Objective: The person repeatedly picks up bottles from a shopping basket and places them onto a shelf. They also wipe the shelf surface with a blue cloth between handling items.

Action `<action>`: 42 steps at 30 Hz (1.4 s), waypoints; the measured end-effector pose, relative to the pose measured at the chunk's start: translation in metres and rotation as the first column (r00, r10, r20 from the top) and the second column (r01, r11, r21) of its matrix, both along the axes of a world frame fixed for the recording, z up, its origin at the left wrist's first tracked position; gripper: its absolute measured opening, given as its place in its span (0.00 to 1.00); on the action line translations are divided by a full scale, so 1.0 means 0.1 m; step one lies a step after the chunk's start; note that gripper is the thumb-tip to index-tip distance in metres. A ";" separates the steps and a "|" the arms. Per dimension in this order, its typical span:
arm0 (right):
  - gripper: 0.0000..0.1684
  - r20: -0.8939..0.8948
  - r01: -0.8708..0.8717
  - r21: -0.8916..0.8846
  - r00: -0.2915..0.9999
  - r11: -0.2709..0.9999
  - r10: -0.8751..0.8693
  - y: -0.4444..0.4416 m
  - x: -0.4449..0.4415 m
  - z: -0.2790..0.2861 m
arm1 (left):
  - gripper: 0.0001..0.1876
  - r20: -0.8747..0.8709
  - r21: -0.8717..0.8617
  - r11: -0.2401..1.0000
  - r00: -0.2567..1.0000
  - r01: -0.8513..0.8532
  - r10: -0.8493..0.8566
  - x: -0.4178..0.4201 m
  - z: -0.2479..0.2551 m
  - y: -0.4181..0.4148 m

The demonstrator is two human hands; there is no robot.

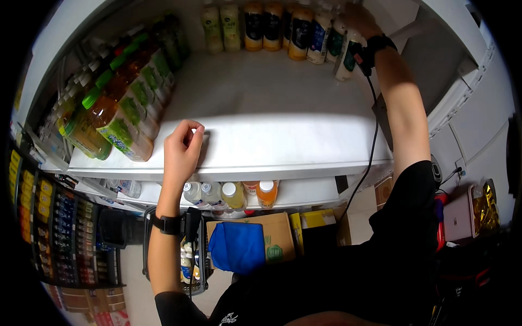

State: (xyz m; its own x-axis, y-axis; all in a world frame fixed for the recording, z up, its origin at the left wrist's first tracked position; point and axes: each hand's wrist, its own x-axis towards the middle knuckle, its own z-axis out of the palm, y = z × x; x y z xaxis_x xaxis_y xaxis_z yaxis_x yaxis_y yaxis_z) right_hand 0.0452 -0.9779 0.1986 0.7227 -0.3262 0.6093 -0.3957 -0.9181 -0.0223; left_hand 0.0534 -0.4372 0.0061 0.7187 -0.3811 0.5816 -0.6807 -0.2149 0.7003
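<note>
My left hand (183, 142) rests on the white shelf (261, 142) near its front edge, fingers curled in and nothing visible in them. At the back right, my right hand (362, 19) reaches over the tops of a row of bottles; it is dark and blurred, so its grip cannot be made out. Just below it stands a white bottle with a green label (346, 57), slightly tilted. To its left are a white-and-blue bottle (319, 36), several orange bottles with dark labels (301, 34) and two pale green bottles (231, 26).
Green-capped tea bottles (122, 134) line the shelf's left side. A lower shelf (306, 191) holds an orange drink bottle (266, 194) and others. Below are a basket of bottles (200, 287), a cardboard box (279, 238) and a blue cloth (238, 246). A black cable (373, 138) hangs from my right wrist.
</note>
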 end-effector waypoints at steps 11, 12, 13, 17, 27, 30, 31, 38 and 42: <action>0.22 -0.087 -0.233 -0.627 0.969 0.743 0.230 0.58 -0.77 -0.17 | 0.07 0.070 -0.020 0.997 0.994 0.079 -0.078 0.12 -0.11 -0.04; 0.23 -0.008 -0.228 -0.457 0.968 0.860 0.253 1.08 -0.81 -0.18 | 0.07 0.073 -0.017 0.998 0.996 0.056 -0.055 0.14 -0.13 0.05; 0.23 0.069 -0.199 -0.270 0.972 0.942 0.225 1.44 -0.95 -0.15 | 0.07 0.076 -0.021 0.997 0.995 0.068 -0.066 0.16 -0.14 0.04; 0.22 0.052 -0.163 -0.281 0.981 0.946 0.185 2.34 -1.44 -0.02 | 0.08 0.090 -0.139 0.971 0.979 0.193 -0.181 0.13 -0.07 -0.02; 0.14 -0.004 -0.722 -0.041 0.691 0.691 0.723 4.73 -1.93 -0.39 | 0.26 0.416 0.006 0.883 0.802 0.469 -0.428 -0.84 0.52 0.99; 0.16 -0.087 -0.815 0.017 0.576 0.579 0.813 5.24 -1.82 -0.93 | 0.28 0.282 0.149 0.856 0.808 0.496 -0.517 -0.91 0.19 1.61; 0.16 -0.091 -0.826 0.057 0.555 0.561 0.827 5.38 -1.79 -1.10 | 0.28 0.188 0.204 0.873 0.858 0.442 -0.478 -1.00 0.16 1.86; 0.15 0.008 -0.813 0.359 0.494 0.459 0.869 6.48 -1.59 -2.50 | 0.33 0.009 0.421 0.899 0.990 0.122 -0.139 -1.09 -1.31 3.27; 0.12 0.037 -0.814 0.409 0.466 0.412 0.884 6.94 -1.22 -3.22 | 0.31 -0.195 0.444 0.895 0.970 -0.042 0.143 -1.17 -1.95 4.09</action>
State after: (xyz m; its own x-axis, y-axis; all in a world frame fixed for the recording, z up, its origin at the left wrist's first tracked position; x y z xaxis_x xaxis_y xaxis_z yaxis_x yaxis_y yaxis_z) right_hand -0.0767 -0.2840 -0.1232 0.8135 0.3698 0.4489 0.5553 -0.7232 -0.4105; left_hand -0.0640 -0.0281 -0.1889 0.8520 -0.4842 0.1989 -0.4845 -0.5855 0.6500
